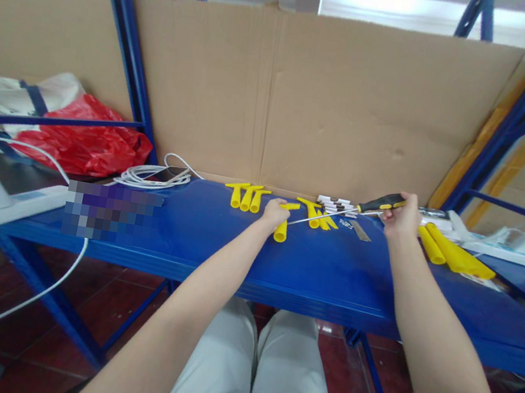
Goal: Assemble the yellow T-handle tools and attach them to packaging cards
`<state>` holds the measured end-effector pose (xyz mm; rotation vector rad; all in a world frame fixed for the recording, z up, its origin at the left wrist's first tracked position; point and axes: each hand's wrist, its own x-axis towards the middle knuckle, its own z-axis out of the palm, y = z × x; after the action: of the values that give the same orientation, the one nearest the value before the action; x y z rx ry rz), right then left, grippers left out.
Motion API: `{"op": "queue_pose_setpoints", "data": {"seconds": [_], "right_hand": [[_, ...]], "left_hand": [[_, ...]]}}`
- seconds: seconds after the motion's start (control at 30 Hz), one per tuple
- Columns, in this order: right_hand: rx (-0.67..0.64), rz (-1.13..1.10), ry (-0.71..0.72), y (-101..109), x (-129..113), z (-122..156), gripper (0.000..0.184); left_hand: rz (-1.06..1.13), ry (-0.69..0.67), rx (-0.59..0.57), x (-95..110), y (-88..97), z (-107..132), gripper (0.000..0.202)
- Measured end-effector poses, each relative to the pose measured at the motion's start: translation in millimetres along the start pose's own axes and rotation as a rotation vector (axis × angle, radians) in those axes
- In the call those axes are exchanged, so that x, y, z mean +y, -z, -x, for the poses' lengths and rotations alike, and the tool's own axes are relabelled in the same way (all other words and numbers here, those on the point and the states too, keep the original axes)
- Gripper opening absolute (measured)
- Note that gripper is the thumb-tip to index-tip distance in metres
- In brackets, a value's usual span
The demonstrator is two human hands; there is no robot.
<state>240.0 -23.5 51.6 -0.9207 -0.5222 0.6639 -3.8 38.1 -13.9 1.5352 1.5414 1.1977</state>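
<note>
Right hand (pixel 401 219) grips a screwdriver (pixel 383 203), left hand (pixel 274 215) a yellow handle (pixel 280 232); at its ten o'clock, three handles (pixel 246 201) seem done; two o'clock, loose pieces (pixel 329 221).

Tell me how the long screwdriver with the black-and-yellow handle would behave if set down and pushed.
The screwdriver would likely feel stiff: its slim, silvery shaft runs straight. It would probably be heavier toward the handle, which is much thicker than the shaft. Pushed, it might roll in a curve, since one end is far wider.

Long-shafted screwdriver (pixel 383 203) at three o'clock was black-and-yellow at the handle, flat tabletop (pixel 330 273) at six plain blue, crumpled plastic bag (pixel 94 141) at nine red
</note>
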Motion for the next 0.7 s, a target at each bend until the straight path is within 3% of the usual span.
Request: {"op": "queue_pose_setpoints", "data": {"seconds": [0.13, 0.27, 0.53, 0.63, 0.7], "right_hand": [[0.074, 0.18, -0.025, -2, 0, 5, 0.021], [0.088, 0.501, 0.05, 7, 2, -1, 0.018], [-0.054, 1.359, -0.001, 32, 12, -27, 0.035], [-0.101, 1.477, -0.074, 41, 24, -42, 0.035], [-0.123, 1.424, 0.023, 47, 33, -53, 0.029]], "left_hand": [[-0.051, -0.011, 0.002, 0, 0.0, 3, 0.053], [-0.099, -0.023, 0.019, -3, 0.3, 3, 0.05], [-0.212, -0.049, 0.029, -11, 2.0, -6, 0.04], [-0.234, -0.054, 0.035, -11, 2.7, -6, 0.039], [-0.252, -0.064, 0.041, -10, 3.1, -4, 0.038]]}}
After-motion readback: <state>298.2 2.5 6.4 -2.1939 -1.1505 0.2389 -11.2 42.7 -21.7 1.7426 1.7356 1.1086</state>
